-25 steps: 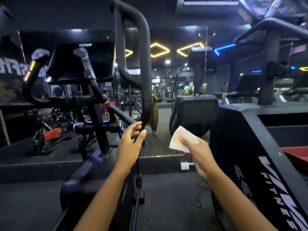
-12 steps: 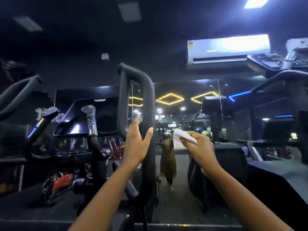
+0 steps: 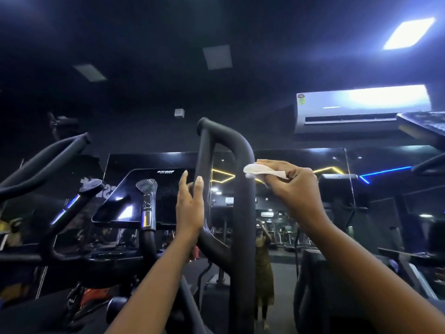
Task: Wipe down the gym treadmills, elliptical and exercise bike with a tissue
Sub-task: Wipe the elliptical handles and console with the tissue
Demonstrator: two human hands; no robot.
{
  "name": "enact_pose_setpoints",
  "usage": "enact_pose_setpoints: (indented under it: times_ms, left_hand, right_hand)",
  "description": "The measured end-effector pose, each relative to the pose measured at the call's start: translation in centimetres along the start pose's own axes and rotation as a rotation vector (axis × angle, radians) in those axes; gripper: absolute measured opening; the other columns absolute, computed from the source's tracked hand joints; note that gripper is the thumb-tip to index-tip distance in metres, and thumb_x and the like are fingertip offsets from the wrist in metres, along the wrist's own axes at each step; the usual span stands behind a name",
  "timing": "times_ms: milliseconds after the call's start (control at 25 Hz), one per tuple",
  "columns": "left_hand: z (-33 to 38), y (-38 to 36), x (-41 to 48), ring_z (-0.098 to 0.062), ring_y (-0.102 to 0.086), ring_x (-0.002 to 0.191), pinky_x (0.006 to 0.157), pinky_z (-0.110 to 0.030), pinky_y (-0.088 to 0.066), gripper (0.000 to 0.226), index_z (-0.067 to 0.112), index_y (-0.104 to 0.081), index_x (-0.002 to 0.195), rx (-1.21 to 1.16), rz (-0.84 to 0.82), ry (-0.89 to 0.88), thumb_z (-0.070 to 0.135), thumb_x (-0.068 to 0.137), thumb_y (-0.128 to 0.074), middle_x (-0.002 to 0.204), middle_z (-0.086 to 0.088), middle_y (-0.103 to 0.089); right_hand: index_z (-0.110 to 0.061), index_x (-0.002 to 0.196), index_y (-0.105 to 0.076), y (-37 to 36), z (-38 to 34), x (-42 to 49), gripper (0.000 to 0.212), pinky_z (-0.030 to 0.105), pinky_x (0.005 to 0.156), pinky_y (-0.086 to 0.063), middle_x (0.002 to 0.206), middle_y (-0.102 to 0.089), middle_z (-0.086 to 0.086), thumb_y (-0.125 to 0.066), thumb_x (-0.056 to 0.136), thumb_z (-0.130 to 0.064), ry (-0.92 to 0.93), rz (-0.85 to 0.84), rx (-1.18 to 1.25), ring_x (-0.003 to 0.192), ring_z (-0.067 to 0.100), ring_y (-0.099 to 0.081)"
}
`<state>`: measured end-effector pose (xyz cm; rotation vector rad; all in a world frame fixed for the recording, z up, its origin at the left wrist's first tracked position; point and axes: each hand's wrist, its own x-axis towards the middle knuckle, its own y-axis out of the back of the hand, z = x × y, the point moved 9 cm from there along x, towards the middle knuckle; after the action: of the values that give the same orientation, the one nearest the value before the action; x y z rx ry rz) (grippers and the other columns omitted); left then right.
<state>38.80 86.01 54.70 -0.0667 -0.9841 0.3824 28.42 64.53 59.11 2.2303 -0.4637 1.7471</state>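
So, we've got the crumpled white paper tissue (image 3: 260,171) pinched in our right hand (image 3: 296,186) and pressed against the right side of the black looped tube handlebar (image 3: 243,213), just below its top bend. Our left hand (image 3: 190,208) rests on the loop's left tube, fingers straight and pointing up. Left of the handlebar there's a glossy black console screen (image 3: 144,196). Up and to the right of the handlebar is a white wall air conditioner (image 3: 361,107).

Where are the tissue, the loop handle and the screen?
tissue (image 3: 258,170), head view, on its white middle fold.
loop handle (image 3: 243,213), head view, on its right upright bar.
screen (image 3: 168,201), head view, on its dark glass face.
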Motion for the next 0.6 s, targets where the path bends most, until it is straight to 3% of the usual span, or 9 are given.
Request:
enact_pose_setpoints:
  times_ms: [80, 120, 200, 280, 480, 600]
  left_hand:
    - [-1.9, 0.3, 1.5, -0.021, -0.053, 0.119, 0.103, -0.041, -0.04, 0.062, 0.036, -0.037, 0.141, -0.256, -0.041, 0.118, 0.067, 0.088, -0.038, 0.138, -0.004, -0.052]
    - [-2.4, 0.1, 1.7, -0.026, -0.06, 0.107, 0.092, -0.044, -0.049, 0.064, 0.038, -0.041, 0.137, -0.355, -0.083, 0.158, 0.073, 0.085, -0.034, 0.127, -0.008, -0.06]
    - [-2.6, -0.7, 1.0, -0.025, -0.064, 0.08, 0.062, -0.033, -0.054, 0.069, 0.036, -0.044, 0.135, -0.453, -0.199, 0.167, 0.073, 0.08, -0.026, 0.109, -0.008, -0.068]
    - [-2.7, -1.5, 0.1, -0.02, -0.059, 0.061, 0.049, -0.027, -0.048, 0.073, 0.038, -0.044, 0.135, -0.504, -0.254, 0.131, 0.075, 0.076, -0.023, 0.107, -0.006, -0.068]
    - [-3.5, -2.0, 0.2, -0.015, -0.05, 0.045, 0.039, -0.023, -0.042, 0.075, 0.039, -0.046, 0.134, -0.648, -0.277, 0.124, 0.074, 0.072, -0.025, 0.088, -0.008, -0.065]
    - [-3.8, -2.2, 0.1, -0.014, -0.049, 0.044, 0.041, -0.024, -0.044, 0.071, 0.036, -0.049, 0.131, -0.639, -0.283, 0.119, 0.071, 0.075, -0.023, 0.085, -0.01, -0.063]
  right_hand:
    - [-0.015, 0.094, -0.076, -1.7, -1.2, 0.9, 0.017, 0.01, 0.069, -0.049, 0.095, -0.071, -0.012, -0.071, 0.078, -0.018, 0.026, -0.03, -0.009, 0.081, -0.003, -0.065]
    - [-0.016, 0.093, -0.076, -2.6, -1.5, 1.4, 0.015, 0.009, 0.072, -0.048, 0.095, -0.071, -0.013, -0.071, 0.079, -0.02, 0.027, -0.04, -0.012, 0.083, -0.005, -0.064]
    - [-0.016, 0.094, -0.075, -4.6, -1.5, 2.4, 0.015, 0.004, 0.077, -0.044, 0.096, -0.071, -0.012, -0.069, 0.082, -0.021, 0.035, -0.064, -0.033, 0.088, -0.008, -0.062]
    - [-0.014, 0.098, -0.074, -6.5, -1.1, 3.4, 0.017, 0.0, 0.077, -0.04, 0.101, -0.07, -0.011, -0.068, 0.083, -0.02, 0.07, -0.077, -0.108, 0.089, -0.009, -0.06]
    - [-0.004, 0.107, -0.07, -10.8, -1.1, 6.6, 0.026, -0.007, 0.077, -0.03, 0.111, -0.064, 0.003, -0.064, 0.082, 0.001, 0.248, -0.073, -0.317, 0.095, 0.006, -0.056]
    - [-0.006, 0.11, -0.069, -11.7, -0.7, 8.9, 0.027, -0.007, 0.077, -0.029, 0.113, -0.062, 0.001, -0.061, 0.084, -0.001, 0.209, -0.01, -0.358, 0.1, 0.006, -0.053]
